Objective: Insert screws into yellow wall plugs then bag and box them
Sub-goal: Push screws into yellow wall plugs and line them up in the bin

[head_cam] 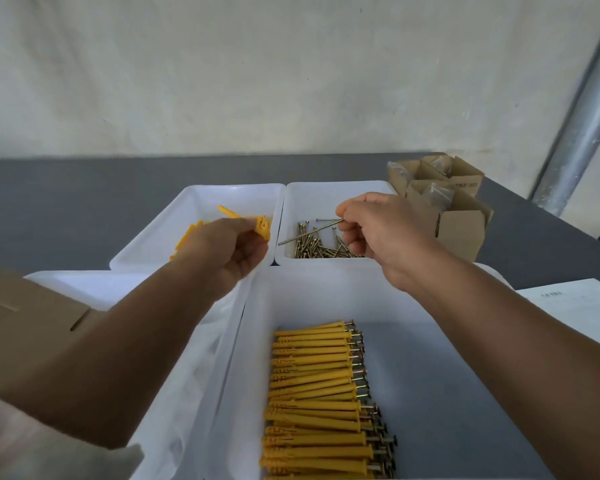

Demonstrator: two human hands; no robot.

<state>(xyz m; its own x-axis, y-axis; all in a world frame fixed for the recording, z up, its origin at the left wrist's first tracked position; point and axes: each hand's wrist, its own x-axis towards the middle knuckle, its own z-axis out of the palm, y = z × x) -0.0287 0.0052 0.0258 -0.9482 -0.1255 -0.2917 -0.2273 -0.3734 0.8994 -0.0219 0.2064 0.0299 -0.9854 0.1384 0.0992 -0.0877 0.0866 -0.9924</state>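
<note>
My left hand (226, 247) grips a yellow wall plug (262, 228) above the far left white bin (146, 251), which holds several loose yellow plugs (187, 233). My right hand (378, 226) pinches one long screw (309, 232), held slanted over the far right white bin (326, 190) with its pile of screws (317, 247). The plug and the screw tip are apart. In the near white bin (430, 393) lie several plugs with screws in them (319, 396), stacked in a row with the screw heads to the right.
Small open cardboard boxes (444, 199) with clear bags stand at the far right on the grey table (66, 202). A flat cardboard piece (25, 306) lies at left over another white bin (94, 285). A white sheet (582, 306) lies at right. A metal pipe (582, 126) runs up the wall.
</note>
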